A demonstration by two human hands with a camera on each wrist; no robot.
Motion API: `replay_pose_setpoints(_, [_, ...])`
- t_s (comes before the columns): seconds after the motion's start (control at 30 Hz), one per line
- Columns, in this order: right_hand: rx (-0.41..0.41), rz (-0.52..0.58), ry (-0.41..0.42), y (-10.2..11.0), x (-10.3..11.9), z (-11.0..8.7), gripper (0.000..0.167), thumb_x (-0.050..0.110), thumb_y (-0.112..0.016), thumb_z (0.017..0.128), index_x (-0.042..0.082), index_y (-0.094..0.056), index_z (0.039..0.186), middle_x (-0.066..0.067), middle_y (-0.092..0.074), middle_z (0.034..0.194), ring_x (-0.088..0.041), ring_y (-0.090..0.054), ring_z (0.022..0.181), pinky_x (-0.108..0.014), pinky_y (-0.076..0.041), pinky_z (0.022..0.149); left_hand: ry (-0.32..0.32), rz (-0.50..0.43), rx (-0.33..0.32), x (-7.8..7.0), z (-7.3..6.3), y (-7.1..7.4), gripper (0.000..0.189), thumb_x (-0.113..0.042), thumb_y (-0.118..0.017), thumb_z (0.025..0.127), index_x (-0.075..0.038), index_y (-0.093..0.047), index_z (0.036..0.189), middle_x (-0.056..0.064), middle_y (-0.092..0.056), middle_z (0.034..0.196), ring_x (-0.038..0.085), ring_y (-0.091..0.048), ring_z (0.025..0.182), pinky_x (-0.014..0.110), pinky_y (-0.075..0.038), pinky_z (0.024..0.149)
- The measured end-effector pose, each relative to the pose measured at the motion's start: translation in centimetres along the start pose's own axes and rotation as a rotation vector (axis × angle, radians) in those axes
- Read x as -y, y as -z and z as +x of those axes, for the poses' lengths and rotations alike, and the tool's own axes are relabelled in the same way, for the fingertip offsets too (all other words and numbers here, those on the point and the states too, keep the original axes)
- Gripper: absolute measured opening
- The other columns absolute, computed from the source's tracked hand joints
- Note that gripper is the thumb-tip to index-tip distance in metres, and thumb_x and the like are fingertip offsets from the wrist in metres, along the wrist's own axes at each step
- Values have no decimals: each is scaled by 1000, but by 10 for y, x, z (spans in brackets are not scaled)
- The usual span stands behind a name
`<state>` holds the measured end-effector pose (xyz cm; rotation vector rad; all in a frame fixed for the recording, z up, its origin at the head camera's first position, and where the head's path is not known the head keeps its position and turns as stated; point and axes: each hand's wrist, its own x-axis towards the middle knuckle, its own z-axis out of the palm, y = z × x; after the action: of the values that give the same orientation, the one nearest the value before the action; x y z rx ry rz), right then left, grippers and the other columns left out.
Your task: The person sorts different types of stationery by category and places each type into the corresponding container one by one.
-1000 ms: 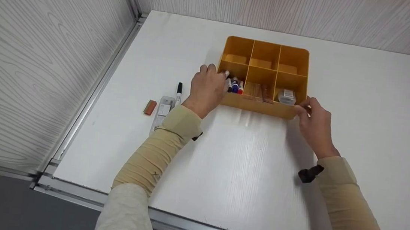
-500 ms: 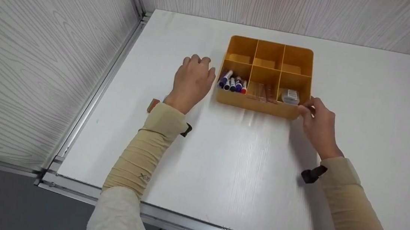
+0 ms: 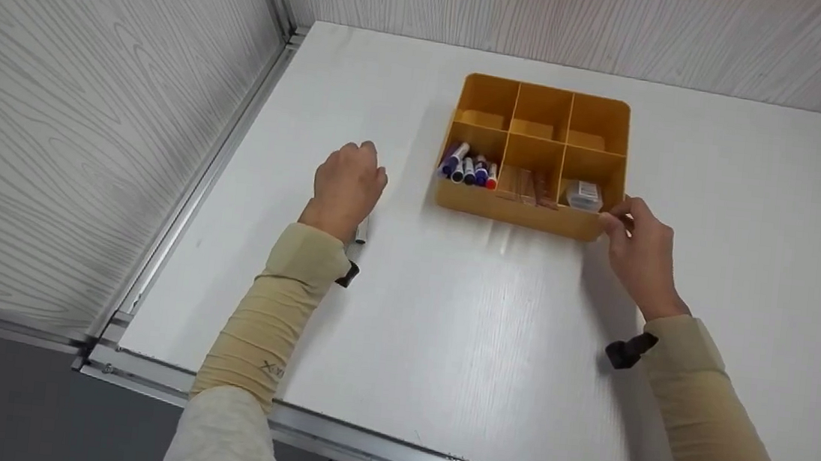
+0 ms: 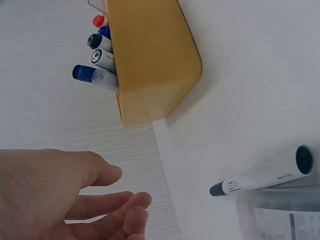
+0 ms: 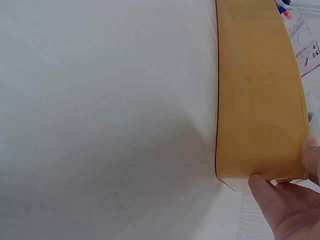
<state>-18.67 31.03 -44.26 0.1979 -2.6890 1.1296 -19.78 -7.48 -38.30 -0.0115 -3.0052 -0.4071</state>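
Note:
My left hand (image 3: 347, 187) hovers over the left part of the table, its fingers loosely bent and holding nothing. Beneath it lies a white marker (image 4: 267, 172) with a dark cap, beside a clear plastic case (image 4: 275, 215) with a label. In the head view the hand covers most of both. A yellow organizer box (image 3: 518, 209) with several compartments stands toward the back. My right hand (image 3: 639, 245) pinches its front right corner, thumb (image 5: 311, 155) at the rim and fingers against the side wall.
Several markers (image 3: 471, 168) lean in the front left compartment. The front middle one holds clear rulers (image 3: 527, 187), the front right a small clear container (image 3: 584, 194). A patterned panel (image 3: 75, 115) borders the table at left, another at the back.
My left hand has left the marker compartment, moving left and toward me over the loose marker. A marker it held now leans in the box. The right hand stays at the corner.

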Motion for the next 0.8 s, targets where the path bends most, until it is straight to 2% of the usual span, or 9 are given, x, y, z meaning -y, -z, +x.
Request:
replay_pose_setpoints(0.1, [11, -2, -23, 1, 1, 0, 27, 23, -59, 99, -3, -55, 105, -25, -67, 114, -39, -62, 120, -51, -50, 100, -9, 0, 9, 3, -6, -5, 18, -9, -57, 97, 6, -63, 89, 19, -65, 80, 20, -59, 66, 40, -56, 60])
replay_pose_setpoints(0.2, [17, -6, -31, 2, 2, -1, 28, 24, -58, 99, -3, -54, 105, -25, -67, 114, -39, -62, 120, -52, -50, 100, 3, -22, 67, 5, -11, -9, 19, -3, -52, 97, 2, -59, 80, 10, -54, 68, 18, -44, 61, 36, -48, 55])
replay_pose_setpoints(0.27, [16, -5, -29, 1, 3, -1, 28, 23, -58, 99, -4, -54, 105, -25, -67, 115, -39, -62, 120, -52, -50, 100, 28, -31, 111, 6, -14, -11, 22, -1, -50, 96, 1, -59, 76, 6, -49, 66, 19, -41, 60, 35, -43, 54])
replay_pose_setpoints(0.33, [15, -4, -24, 1, 2, 0, 27, 22, -58, 99, -4, -55, 105, -26, -67, 118, -39, -62, 120, -52, -50, 99, 52, -21, 147, 7, -16, -15, 22, 0, -49, 96, 0, -60, 77, 6, -49, 66, 19, -42, 60, 35, -42, 56])
replay_pose_setpoints(0.5, [10, -11, -17, 0, 1, -1, 25, 21, -58, 99, -3, -55, 105, -26, -67, 119, -39, -62, 120, -51, -51, 98, 65, 61, 177, 7, -19, -24, 18, -2, -54, 96, 3, -70, 89, 16, -70, 83, 20, -48, 64, 36, -45, 58])
replay_pose_setpoints(0.63, [14, -19, -21, 0, 1, -1, 25, 21, -58, 99, -4, -54, 106, -26, -66, 119, -40, -62, 120, -51, -51, 98, 61, 140, 167, 6, -21, -32, 17, -4, -56, 96, 1, -73, 93, 18, -74, 90, 20, -57, 67, 37, -51, 59])
replay_pose_setpoints(0.8, [28, -6, -47, 1, 3, 0, 28, 24, -57, 100, -3, -54, 107, -26, -64, 125, -39, -61, 122, -51, -51, 98, 64, 204, 150, 4, -20, -40, 17, -6, -58, 96, 0, -73, 95, 17, -74, 90, 23, -66, 71, 40, -56, 62])
